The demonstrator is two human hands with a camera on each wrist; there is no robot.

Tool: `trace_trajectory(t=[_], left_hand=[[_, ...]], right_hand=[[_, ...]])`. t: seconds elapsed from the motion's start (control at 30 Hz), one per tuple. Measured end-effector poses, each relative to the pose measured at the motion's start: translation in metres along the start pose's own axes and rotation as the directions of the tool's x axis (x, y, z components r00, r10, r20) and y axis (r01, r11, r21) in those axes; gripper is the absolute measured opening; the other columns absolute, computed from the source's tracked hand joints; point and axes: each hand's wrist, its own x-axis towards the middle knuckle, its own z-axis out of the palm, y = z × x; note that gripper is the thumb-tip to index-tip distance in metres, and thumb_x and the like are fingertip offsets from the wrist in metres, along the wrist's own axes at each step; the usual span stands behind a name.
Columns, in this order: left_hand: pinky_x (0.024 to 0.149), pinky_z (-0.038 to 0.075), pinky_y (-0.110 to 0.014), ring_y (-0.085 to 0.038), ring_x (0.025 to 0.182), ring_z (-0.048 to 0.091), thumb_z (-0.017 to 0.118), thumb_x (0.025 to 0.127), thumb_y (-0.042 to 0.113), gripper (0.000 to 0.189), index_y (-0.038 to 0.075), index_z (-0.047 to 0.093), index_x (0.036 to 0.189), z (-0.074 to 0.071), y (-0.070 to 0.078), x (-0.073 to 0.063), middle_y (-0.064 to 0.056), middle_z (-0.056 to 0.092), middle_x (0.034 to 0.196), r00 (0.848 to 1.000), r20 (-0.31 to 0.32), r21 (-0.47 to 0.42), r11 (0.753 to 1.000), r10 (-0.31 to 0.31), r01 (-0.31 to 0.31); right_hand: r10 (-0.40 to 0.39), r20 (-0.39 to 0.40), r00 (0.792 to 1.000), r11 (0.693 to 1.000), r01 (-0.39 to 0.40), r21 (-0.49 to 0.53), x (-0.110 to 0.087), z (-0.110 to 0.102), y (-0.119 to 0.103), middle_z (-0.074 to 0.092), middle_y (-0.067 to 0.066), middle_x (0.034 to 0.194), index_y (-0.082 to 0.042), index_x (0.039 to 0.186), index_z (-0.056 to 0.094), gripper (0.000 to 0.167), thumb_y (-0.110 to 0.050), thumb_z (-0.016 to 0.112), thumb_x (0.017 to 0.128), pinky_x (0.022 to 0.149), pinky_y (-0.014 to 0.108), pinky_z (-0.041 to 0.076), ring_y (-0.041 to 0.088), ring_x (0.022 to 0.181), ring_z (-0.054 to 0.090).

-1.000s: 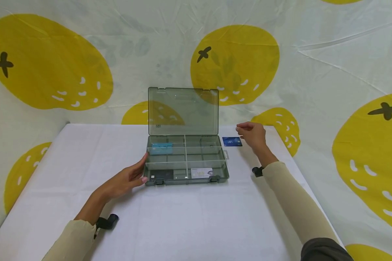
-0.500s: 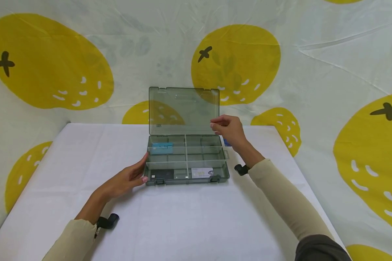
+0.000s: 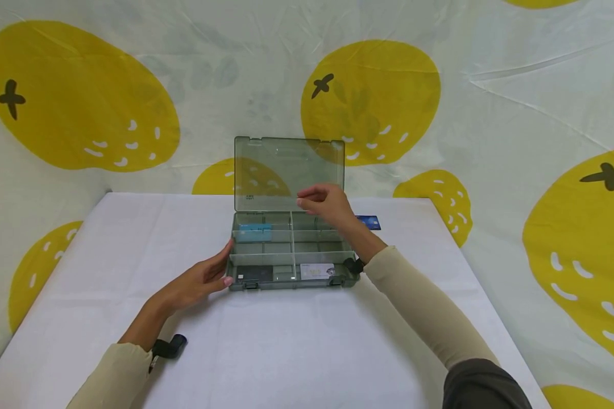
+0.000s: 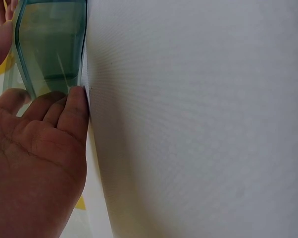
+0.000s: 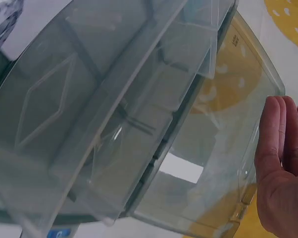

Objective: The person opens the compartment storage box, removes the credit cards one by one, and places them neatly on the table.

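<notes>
In the head view, the box (image 3: 297, 284) on the table (image 3: 297, 352) is touched from the left by the left hand (image 3: 202, 282); over its far part the right hand (image 3: 330, 205) is held, nothing visibly grasped. From the left wrist, extended fingers (image 4: 73, 111) are laid against it, unclosed; from the right, straight fingers are seen.

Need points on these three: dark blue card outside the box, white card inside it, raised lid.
dark blue card (image 3: 370, 222): head view, middle of its uncovered part.
white card (image 3: 315, 271): head view, middle of its face.
raised lid (image 3: 283, 167): head view, on its see-through panel.
</notes>
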Motion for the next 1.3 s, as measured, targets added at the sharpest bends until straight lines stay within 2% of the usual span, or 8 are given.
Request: trace_trajectory(t=[0.13,0.3,0.37,0.5,0.67,1.03,1.17,1.3], left_hand=[[0.126,0.025,-0.046,-0.038,0.167,0.009,0.069,0.105,0.018,0.097,0.016,0.0,0.172,0.0,0.0,0.0,-0.004,-0.005,0.181,1.0,0.0,-0.001,1.0,0.003,-0.003],[0.126,0.025,-0.045,-0.038,0.167,0.01,0.069,0.105,0.017,0.096,0.016,0.0,0.172,0.0,-0.001,0.0,-0.004,-0.005,0.181,1.0,-0.002,0.0,1.0,0.006,-0.006],[0.126,0.025,-0.045,-0.038,0.167,0.01,0.069,0.105,0.018,0.096,0.016,0.0,0.172,0.0,-0.001,-0.001,-0.004,-0.005,0.181,1.0,-0.004,0.003,1.0,0.006,-0.006],[0.126,0.025,-0.046,-0.038,0.167,0.009,0.069,0.105,0.018,0.096,0.016,0.0,0.172,0.0,-0.002,0.0,-0.004,-0.005,0.181,1.0,-0.005,0.002,1.0,0.005,-0.005],[0.126,0.025,-0.046,-0.038,0.167,0.009,0.069,0.105,0.018,0.096,0.017,0.001,0.172,-0.001,-0.002,0.0,-0.004,-0.004,0.181,1.0,-0.006,0.0,1.0,0.0,0.0],[0.126,0.026,-0.046,-0.038,0.167,0.01,0.069,0.105,0.021,0.095,0.018,0.002,0.172,-0.001,-0.001,0.0,-0.002,-0.002,0.181,1.0,-0.011,0.011,1.0,-0.012,0.012],[0.126,0.026,-0.046,-0.037,0.167,0.011,0.069,0.105,0.022,0.095,0.018,0.002,0.172,-0.001,-0.001,0.0,-0.002,-0.002,0.181,1.0,-0.013,0.013,1.0,-0.012,0.012],[0.125,0.027,-0.045,-0.038,0.167,0.012,0.07,0.104,0.023,0.096,0.019,0.003,0.173,0.0,-0.001,0.0,-0.001,-0.001,0.181,1.0,-0.016,0.016,1.0,-0.018,0.018]], right_hand=[[0.001,0.04,0.999,0.999,0.001,-0.04,0.004,0.013,-0.003,0.078,0.014,0.117,-0.006,0.124,0.076,0.031,-0.022,0.079,0.098,0.093,0.04,0.066,0.039,0.115,0.073],[-0.001,0.075,0.997,0.991,0.011,-0.135,0.01,0.03,-0.001,0.078,0.009,0.117,-0.012,0.124,0.077,0.028,-0.026,0.078,0.099,0.1,0.051,0.061,0.029,0.112,0.073],[-0.002,0.09,0.996,0.985,0.017,-0.172,0.013,0.036,0.0,0.078,0.006,0.118,-0.015,0.123,0.077,0.026,-0.028,0.077,0.1,0.099,0.048,0.061,0.023,0.111,0.072],[0.031,0.143,0.989,0.978,0.0,-0.208,0.019,0.048,0.002,0.077,0.006,0.123,-0.012,0.13,0.074,0.033,-0.029,0.074,0.102,0.094,0.043,0.06,0.026,0.116,0.071],[0.094,0.192,0.977,0.973,-0.049,-0.225,0.025,0.058,0.003,0.075,0.008,0.128,-0.01,0.138,0.07,0.04,-0.031,0.07,0.104,0.093,0.044,0.06,0.032,0.122,0.069],[0.105,0.287,0.952,0.957,-0.018,-0.29,0.038,0.075,0.003,0.07,0.011,0.137,-0.009,0.142,0.066,0.044,-0.033,0.068,0.106,0.096,0.043,0.06,0.027,0.121,0.068],[0.125,0.317,0.94,0.947,-0.019,-0.319,0.039,0.078,0.001,0.068,0.011,0.137,-0.01,0.145,0.064,0.047,-0.036,0.067,0.105,0.096,0.043,0.06,0.029,0.12,0.068],[0.139,0.345,0.928,0.952,-0.03,-0.304,0.039,0.081,0.0,0.065,0.014,0.139,-0.008,0.147,0.061,0.049,-0.035,0.066,0.106,0.099,0.049,0.059,0.034,0.12,0.068]])
